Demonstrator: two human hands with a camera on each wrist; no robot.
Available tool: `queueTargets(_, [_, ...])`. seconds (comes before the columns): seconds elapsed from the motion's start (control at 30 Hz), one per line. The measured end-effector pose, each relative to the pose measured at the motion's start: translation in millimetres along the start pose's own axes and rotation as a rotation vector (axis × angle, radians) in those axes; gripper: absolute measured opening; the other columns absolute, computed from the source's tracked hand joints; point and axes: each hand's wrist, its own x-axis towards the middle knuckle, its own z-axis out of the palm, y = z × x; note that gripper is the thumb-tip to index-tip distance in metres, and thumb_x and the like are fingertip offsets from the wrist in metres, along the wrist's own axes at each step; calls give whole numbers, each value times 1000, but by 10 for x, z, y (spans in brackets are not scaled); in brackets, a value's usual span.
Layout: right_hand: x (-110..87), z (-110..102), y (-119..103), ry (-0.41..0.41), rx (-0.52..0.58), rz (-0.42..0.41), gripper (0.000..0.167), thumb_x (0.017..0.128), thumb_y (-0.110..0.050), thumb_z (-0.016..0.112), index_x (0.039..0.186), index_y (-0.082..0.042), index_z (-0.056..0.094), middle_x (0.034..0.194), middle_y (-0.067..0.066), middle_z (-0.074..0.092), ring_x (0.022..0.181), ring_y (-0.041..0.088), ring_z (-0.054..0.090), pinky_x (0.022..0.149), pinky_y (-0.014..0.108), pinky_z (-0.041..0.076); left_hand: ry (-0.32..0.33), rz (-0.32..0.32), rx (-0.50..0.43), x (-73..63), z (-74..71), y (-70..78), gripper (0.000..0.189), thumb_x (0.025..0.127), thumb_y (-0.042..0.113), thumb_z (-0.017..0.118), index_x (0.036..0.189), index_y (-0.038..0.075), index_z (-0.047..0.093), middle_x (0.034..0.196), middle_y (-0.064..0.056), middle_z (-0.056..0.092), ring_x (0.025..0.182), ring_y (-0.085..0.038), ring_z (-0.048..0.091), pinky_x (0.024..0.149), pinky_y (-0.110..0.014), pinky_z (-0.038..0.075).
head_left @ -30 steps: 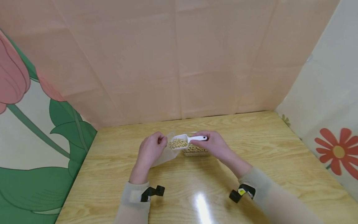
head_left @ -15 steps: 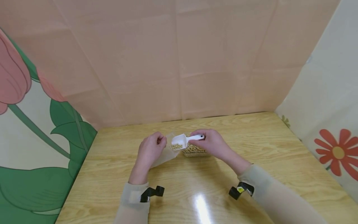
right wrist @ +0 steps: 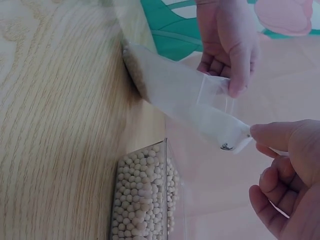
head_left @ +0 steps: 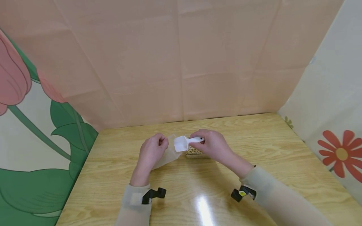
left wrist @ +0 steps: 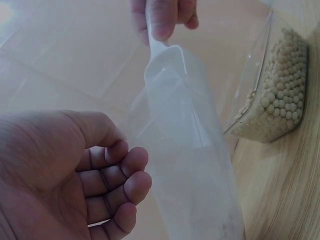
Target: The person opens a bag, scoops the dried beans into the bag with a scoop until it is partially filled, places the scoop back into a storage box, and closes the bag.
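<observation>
Scoop [head_left: 181, 143]: pinched in my right grip [head_left: 216, 145].
Bag [left wrist: 197, 187]: pinched in my left grip [head_left: 152, 151].
Bean box [head_left: 195, 156]: below my right grip.

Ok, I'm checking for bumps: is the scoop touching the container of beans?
Apart: the left wrist view shows pinkish backdrop between the white scoop and the clear container of beans.

The white square-mouthed scoop [head_left: 181, 143] looks like smooth plastic. The long, translucent, whitish bag [left wrist: 197, 185] is thin, milky plastic film. The clear rectangular box [left wrist: 250, 75] looks like rigid, glossy plastic; the pale round beans [right wrist: 135, 200] are smooth and matt. The yellow-brown wood-grain tabletop [head_left: 113, 188] shines; the creased peach backdrop sheet [head_left: 181, 62] is matt.
</observation>
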Motion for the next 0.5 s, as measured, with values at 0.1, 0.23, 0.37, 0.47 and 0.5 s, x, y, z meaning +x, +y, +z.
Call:
queueTargets(0.1, [-2, -7, -12, 2, 8, 2, 23, 92, -19, 92, 111, -9, 85, 103, 5, 81, 75, 9, 69, 66, 32, 59, -1, -2, -3, 1, 0, 0, 18, 108, 19, 64, 95, 12, 74, 80, 1, 64, 68, -20, 55, 68, -38, 45])
queueTargets(0.23, [-15, -37, -3, -7, 90, 72, 21, 93, -18, 91, 112, -10, 85, 107, 6, 81, 76, 10, 69, 66, 31, 58, -1, 2, -2, 3, 7, -2, 18, 108, 19, 64, 95, 11, 74, 79, 0, 64, 68, -20, 55, 67, -37, 45])
queueTargets(0.37, [-36, -100, 37, -23, 207, 183, 19, 95, -20, 90, 112, -11, 85, 113, 8, 80, 79, 14, 70, 65, 31, 58, -3, 0, -3, 5, 7, -2, 18, 108, 19, 64, 96, 11, 74, 80, 0, 64, 68, -19, 55, 66, -36, 46])
queueTargets(0.47, [-68, -175, 86, -33, 269, 260, 20, 97, -23, 89, 114, -13, 85, 118, 9, 80, 80, 18, 69, 64, 31, 57, -8, -4, -7, 0, 3, 1, 18, 109, 19, 63, 96, 11, 74, 80, 0, 64, 68, -19, 55, 66, -36, 46])
queueTargets(0.5, [-82, -204, 106, -33, 280, 280, 21, 97, -25, 89, 114, -14, 85, 118, 9, 79, 79, 19, 69, 64, 31, 56, -9, -4, -7, -2, 0, 4, 18, 109, 19, 63, 97, 11, 74, 80, 0, 64, 68, -19, 55, 66, -36, 46])
